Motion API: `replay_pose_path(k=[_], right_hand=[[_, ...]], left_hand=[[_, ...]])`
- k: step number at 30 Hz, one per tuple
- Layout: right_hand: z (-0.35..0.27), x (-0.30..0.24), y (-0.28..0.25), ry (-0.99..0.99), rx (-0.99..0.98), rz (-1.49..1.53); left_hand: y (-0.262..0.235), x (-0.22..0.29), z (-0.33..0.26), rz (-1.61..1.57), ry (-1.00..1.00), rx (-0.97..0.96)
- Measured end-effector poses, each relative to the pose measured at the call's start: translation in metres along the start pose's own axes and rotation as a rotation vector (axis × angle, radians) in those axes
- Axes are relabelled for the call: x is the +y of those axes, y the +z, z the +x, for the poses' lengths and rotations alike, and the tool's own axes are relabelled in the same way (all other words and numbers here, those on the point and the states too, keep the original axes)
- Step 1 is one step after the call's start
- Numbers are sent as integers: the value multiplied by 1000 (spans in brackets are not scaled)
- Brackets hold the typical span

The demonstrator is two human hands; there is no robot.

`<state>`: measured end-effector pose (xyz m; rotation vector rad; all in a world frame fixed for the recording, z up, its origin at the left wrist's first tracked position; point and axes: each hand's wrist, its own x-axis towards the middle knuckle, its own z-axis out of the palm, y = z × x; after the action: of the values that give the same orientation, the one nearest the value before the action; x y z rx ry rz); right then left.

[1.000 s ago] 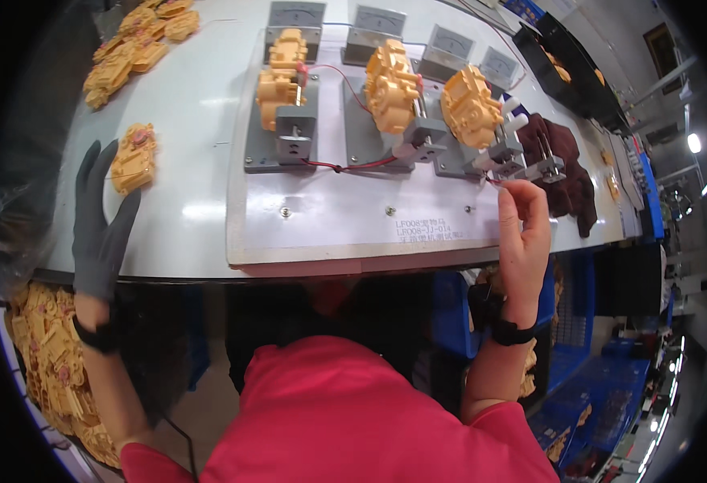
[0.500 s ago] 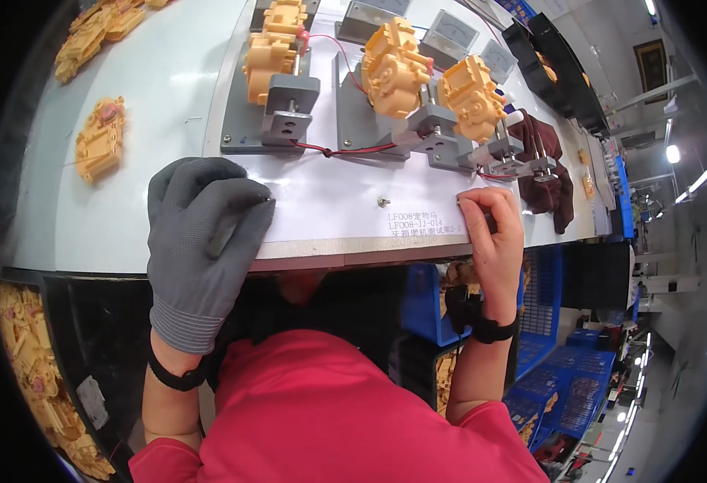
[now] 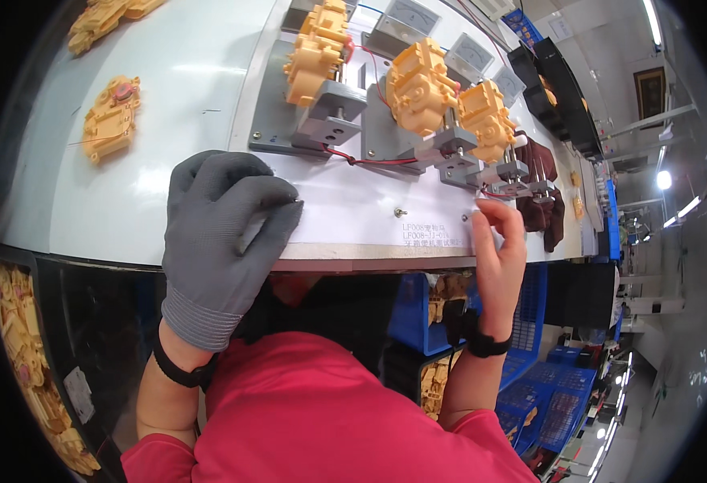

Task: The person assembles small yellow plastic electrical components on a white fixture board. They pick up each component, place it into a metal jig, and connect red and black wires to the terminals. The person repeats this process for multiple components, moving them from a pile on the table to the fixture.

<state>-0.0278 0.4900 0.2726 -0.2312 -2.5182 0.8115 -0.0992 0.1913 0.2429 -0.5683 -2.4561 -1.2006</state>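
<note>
Left hand [image 3: 220,233]: grey-gloved, at the near edge of the white board [image 3: 345,221] on the tabletop [image 3: 168,121]. Thumb and forefinger meet at the tips on the left stud [image 3: 298,200], 1 of 3 small metal studs in a row; whether the grip is firm cannot be told. Right hand [image 3: 500,249]: bare, half curled, thumb and forefinger near each other just beside the right stud [image 3: 465,217]; contact cannot be told. The middle stud [image 3: 400,213] stands between the 2 hands, apart from both.

The left stud is almost wholly covered by the glove, with only a metal glint showing. The left orange housing [image 3: 317,60] is cut off at the far edge of view. The direction of the studs' tips is too small to judge.

On the far side, 3 orange housings sit in grey fixtures, long axes running near to far; the left one leans right at its far end. 1 loose orange housing [image 3: 110,121] lies left of the board, long axis from near left to far right, reddish end pointing far.
</note>
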Motion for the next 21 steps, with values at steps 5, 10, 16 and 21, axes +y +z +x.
replay_pose_path(k=[5, 10, 16, 21], right_hand=[[-5, -40, 12, -194, -69, -25], [-1, -51, 37, -258, -279, -65], [2, -45, 43, -224, -245, -18], [2, -46, 45, -195, -243, 16]], left_hand=[[1, -2, 0, 11, 24, 26], [0, -2, -1, -20, 5, 26], [-2, -1, -2, -24, -25, -31], [-3, -2, -1, -12, -22, -56]])
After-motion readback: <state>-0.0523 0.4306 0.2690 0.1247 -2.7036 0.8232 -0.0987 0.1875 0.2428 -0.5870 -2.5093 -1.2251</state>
